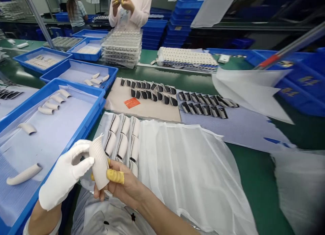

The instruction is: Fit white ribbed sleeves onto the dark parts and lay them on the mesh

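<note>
A curved, ribbed cream piece (99, 164), hollow like a half-sleeve, is held upright in front of me by both hands. My left hand (67, 174), in a white glove, pinches its left edge between thumb and fingers. Bare except for yellow finger covers, my right hand (122, 181) grips the lower right side, thumb in front. Just behind the piece, rows of similar cream pieces with dark insides (122, 145) lie on a white sheet (188, 160). Several loose ribbed pieces (24, 174) lie in the blue tray (88, 126) on my left.
Beyond the sheet, rows of dark-faced pieces (144, 93) rest on a beige board (154, 110) beside an orange card (132, 102). More dark pieces (203, 108) lie to the right. Stacked clear trays (122, 49) stand farther back, near a person in pink (142, 8). White paper (251, 89) juts in at right.
</note>
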### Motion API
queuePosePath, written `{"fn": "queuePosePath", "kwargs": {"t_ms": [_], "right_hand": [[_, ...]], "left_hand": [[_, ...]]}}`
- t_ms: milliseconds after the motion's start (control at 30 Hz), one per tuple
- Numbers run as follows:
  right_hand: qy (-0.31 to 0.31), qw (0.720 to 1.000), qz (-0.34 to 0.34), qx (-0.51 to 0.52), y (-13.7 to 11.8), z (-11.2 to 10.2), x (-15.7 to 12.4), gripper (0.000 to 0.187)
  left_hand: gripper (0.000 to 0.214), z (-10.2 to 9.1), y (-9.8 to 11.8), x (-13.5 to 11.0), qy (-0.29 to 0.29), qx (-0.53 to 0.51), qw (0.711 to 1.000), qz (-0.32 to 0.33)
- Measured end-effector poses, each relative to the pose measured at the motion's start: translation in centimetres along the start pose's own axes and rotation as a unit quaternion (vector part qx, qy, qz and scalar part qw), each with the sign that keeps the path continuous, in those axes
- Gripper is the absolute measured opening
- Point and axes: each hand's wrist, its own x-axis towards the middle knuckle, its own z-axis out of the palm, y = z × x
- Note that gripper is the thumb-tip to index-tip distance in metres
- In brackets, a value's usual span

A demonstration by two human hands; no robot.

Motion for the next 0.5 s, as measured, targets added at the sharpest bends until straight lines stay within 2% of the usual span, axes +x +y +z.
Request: {"fn": "queuePosePath", "kwargs": {"t_ms": [100, 167, 200, 267, 333, 433, 500], "right_hand": [[0.037, 0.997, 0.005, -0.069, -1.4, -1.1, -0.8, 0.052], [0.084, 0.986, -0.012, -0.142, -2.8, -1.9, -1.1, 0.051], [0.113, 0.972, -0.03, -0.203, -3.6, -2.3, -1.2, 0.049], [0.173, 0.917, -0.073, -0.352, -5.8, -3.3, -0.8, 0.045], [0.231, 0.843, -0.108, -0.474, -8.5, -4.9, 0.3, 0.042], [0.306, 0.766, -0.129, -0.551, -13.1, -7.9, 3.7, 0.037], [0.36, 0.701, -0.137, -0.6, -16.1, -10.2, 6.7, 0.032]], "left_hand": [[0.019, 0.8, -0.4, 0.9, -0.044, 0.015, 0.999, -0.001], [0.025, 1.3, -0.7, 1.5, -0.037, 0.022, 0.999, -0.018], [0.028, 1.5, -0.9, 1.7, -0.024, 0.025, 0.999, -0.03], [0.033, 1.8, -1.5, 2.2, -0.002, 0.035, 0.998, -0.058], [0.034, 2.0, -2.3, 2.6, 0.006, 0.046, 0.996, -0.081], [0.032, 2.2, -3.7, 2.8, -0.002, 0.063, 0.994, -0.092], [0.028, 2.2, -4.8, 2.4, -0.02, 0.086, 0.993, -0.08]]}}
